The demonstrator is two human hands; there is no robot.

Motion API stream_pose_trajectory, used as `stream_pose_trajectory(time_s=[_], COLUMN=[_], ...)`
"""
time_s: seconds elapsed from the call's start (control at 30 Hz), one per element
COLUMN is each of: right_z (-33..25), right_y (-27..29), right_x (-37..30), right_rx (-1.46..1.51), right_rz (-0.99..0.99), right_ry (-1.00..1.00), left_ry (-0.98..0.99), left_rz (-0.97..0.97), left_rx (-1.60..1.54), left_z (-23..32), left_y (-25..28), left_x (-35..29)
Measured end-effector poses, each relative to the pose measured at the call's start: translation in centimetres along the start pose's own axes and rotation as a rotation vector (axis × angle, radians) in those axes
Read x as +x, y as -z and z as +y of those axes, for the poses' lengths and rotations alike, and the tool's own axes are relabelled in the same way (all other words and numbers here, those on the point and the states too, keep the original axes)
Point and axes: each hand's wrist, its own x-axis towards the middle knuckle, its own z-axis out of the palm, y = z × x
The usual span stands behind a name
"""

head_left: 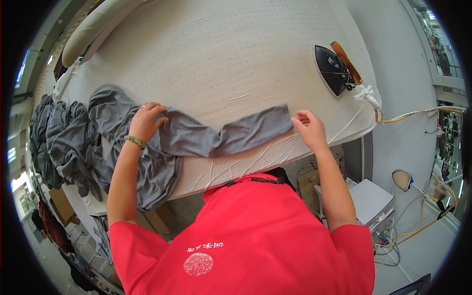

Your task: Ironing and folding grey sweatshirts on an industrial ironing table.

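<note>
Padded, cream-covered worktop point(221, 54) fills most of the view, its near edge curving in front of a person in a red shirt. A grey garment point(162, 147) lies along that near edge. One grey sleeve point(236, 130) is stretched flat, long axis running left to right, cuff end pointing right. The left hand point(146, 122) presses down on the garment at the shoulder end of the sleeve, fingers curled into the cloth. The right hand point(309, 129) sits just right of the cuff, fingertips pinching or touching its edge; exact grip cannot be told. A black iron point(337, 69) rests well beyond the cuff, far right. Further grey garments point(59, 137) are heaped left of the sleeve.
</note>
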Motion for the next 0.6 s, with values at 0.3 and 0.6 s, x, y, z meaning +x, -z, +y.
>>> stream_pose_trajectory(time_s=[0.3,0.6], right_z=[1.7,0.4], right_y=[-1.3,-0.6], right_x=[1.6,0.9], right_rx=[-0.038,-0.376], right_rz=[-0.033,-0.010], right_ry=[-0.033,0.514], left_ry=[-0.159,-0.278], left_rz=[0.005,-0.161], left_rx=[0.049,0.413], left_z=[-0.8,-1.0], left_y=[-1.6,-2.5], left_x=[-1.2,-0.9])
